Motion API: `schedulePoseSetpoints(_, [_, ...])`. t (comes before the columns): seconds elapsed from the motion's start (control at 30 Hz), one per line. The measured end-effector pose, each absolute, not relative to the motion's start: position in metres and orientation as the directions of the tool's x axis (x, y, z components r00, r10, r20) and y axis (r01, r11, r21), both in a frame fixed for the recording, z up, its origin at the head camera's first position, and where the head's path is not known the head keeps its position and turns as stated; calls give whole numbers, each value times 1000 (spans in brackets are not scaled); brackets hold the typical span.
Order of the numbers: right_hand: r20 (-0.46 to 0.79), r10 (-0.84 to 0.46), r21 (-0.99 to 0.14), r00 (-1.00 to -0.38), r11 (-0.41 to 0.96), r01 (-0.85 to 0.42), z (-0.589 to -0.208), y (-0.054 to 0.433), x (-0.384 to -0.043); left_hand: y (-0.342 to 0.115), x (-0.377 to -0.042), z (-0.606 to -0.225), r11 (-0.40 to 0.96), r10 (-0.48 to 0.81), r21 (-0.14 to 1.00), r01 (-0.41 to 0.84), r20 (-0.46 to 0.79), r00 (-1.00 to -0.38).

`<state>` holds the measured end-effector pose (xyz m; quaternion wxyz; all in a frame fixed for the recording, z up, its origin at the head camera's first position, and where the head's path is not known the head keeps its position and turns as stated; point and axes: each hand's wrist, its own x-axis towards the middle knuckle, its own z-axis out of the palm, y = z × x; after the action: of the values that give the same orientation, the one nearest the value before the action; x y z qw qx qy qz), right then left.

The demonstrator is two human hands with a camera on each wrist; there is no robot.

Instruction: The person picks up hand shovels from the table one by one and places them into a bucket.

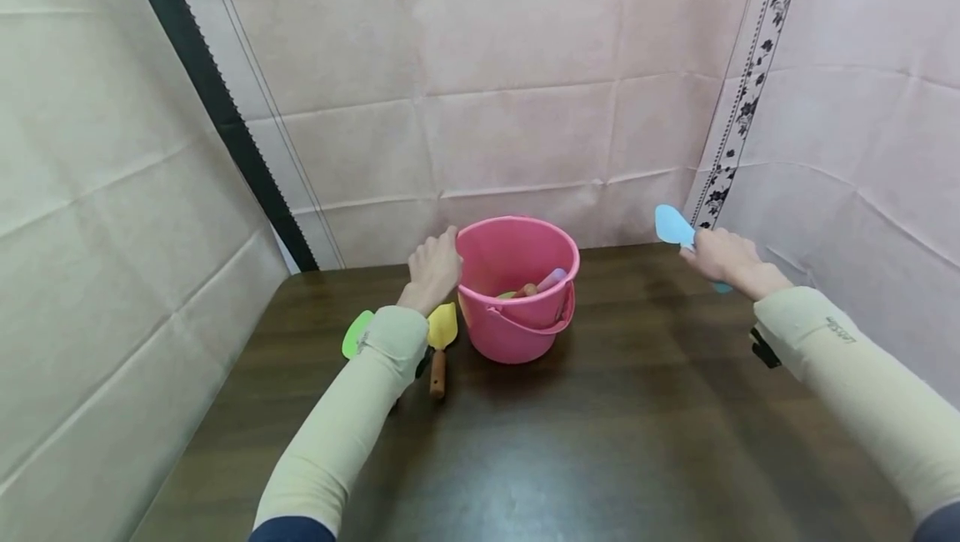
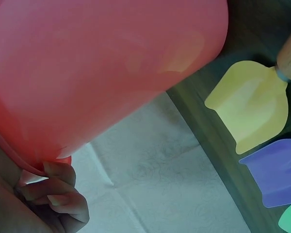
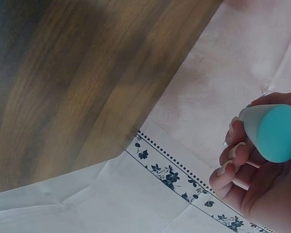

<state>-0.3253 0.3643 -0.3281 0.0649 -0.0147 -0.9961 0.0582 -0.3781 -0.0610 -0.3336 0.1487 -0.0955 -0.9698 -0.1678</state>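
Observation:
My left hand (image 1: 437,269) grips the rim of a pink bucket (image 1: 513,344) at its left side, fingers curled over the edge in the left wrist view. Inside the bucket show a lilac handle (image 1: 552,278), a wooden handle end (image 1: 529,289) and a bit of green. Off to the right, above the table's far right part, my right hand (image 1: 726,257) holds a small light blue shovel (image 1: 672,225) by its handle, blade pointing up and left. The handle's rounded teal end (image 3: 280,133) faces the right wrist camera.
Left of the bucket lie a yellow shovel (image 1: 442,327) with a wooden handle, a purple shovel (image 2: 276,172) and a green one (image 1: 357,333), partly behind my left arm. The dark wooden table (image 1: 600,442) ends at pale cloth walls (image 1: 525,133).

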Motion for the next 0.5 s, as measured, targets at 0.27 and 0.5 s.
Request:
schedulePoseSetpoints(0.27, [148,30,-116,-989,993,12,-325,362,-328,-59,-380,-334,929,131,292,230,322,-938])
schedulePoseSetpoints(0.5, [158,21,-112,-987,994,3,-319,355,-329,-60,-380,-335,924,124,305,229,326,-937])
